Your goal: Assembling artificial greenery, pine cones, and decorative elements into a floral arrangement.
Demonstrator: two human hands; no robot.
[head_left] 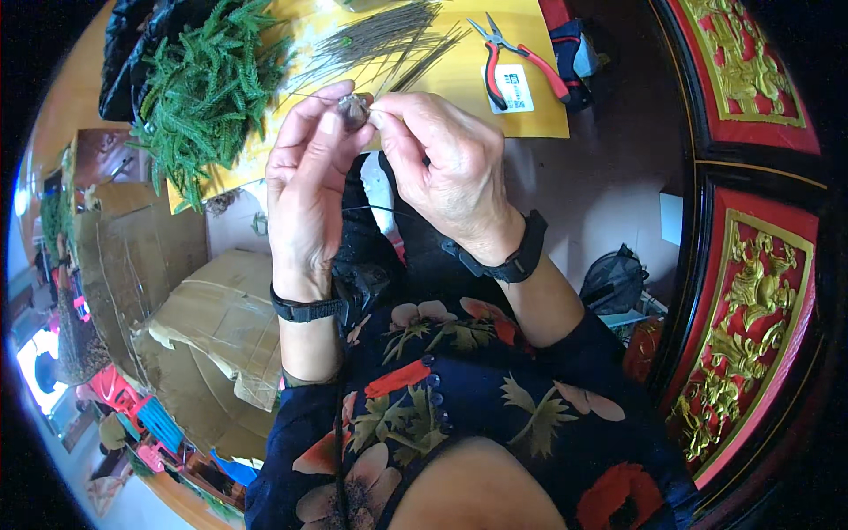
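My left hand (305, 181) and my right hand (442, 163) are raised together in front of me, fingertips meeting on a small grey-brown piece (354, 109) pinched between them. A thin dark wire (375, 209) trails down from the hands. Both wrists wear black bands. Just beyond the hands a bundle of thin dark wire stems (380, 40) lies on a yellow table (539, 106). A heap of green artificial fern sprigs (208, 88) rests on the table's left part.
Red-handled pliers (517, 57) lie on the table at the right beside a small white card (511, 88). Flattened cardboard (221, 327) sits on the floor at lower left. A red and gold carved panel (751, 291) stands at the right; a dark bag (612, 281) lies near it.
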